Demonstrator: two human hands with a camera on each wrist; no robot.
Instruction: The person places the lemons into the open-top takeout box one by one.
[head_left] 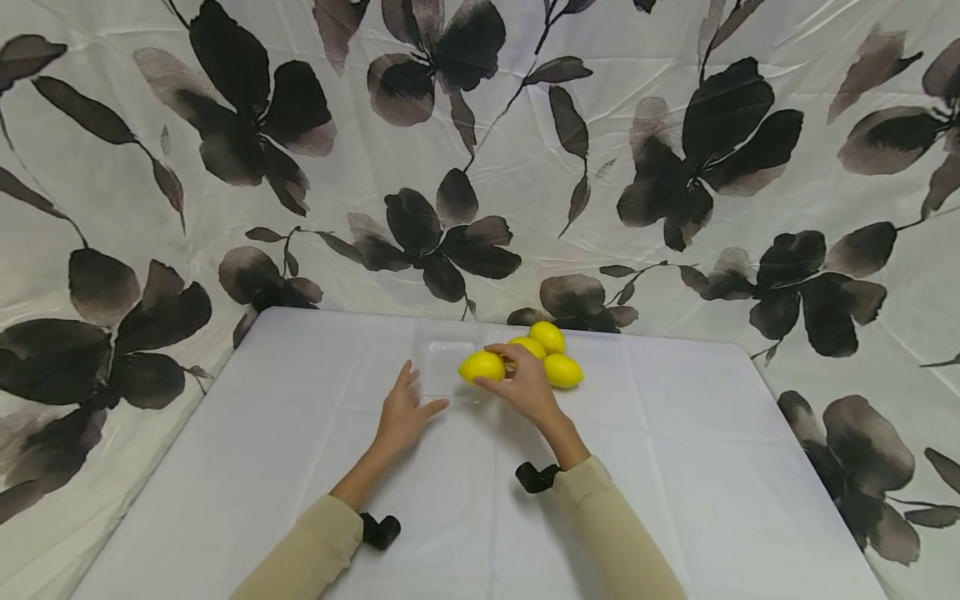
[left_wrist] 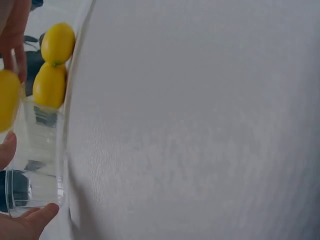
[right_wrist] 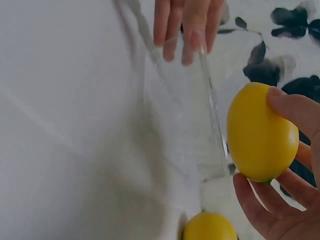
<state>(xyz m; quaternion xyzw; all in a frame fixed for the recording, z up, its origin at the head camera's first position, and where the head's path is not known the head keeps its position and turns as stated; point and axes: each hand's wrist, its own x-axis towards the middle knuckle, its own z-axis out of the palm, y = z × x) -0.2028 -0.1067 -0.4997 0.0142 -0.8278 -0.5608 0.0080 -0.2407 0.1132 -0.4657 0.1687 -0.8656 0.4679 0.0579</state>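
Observation:
A yellow lemon [head_left: 481, 367] is gripped in my right hand [head_left: 528, 390], thumb on one side and fingers on the other. In the right wrist view this lemon [right_wrist: 261, 132] shows beside the side wall of a clear plastic container [right_wrist: 212, 110]. My left hand [head_left: 402, 417] is at the near left corner of that container [head_left: 450, 383], its fingers straight and spread. The left wrist view shows a left-hand digit [left_wrist: 45, 215] against the container's end [left_wrist: 35, 202].
Three more lemons, among them one at the back [head_left: 547, 337] and one at the right [head_left: 564, 372], lie grouped right of the container, partly behind my right hand. A white cloth covers the table [head_left: 712, 483]. Behind it hangs a floral curtain [head_left: 570, 192].

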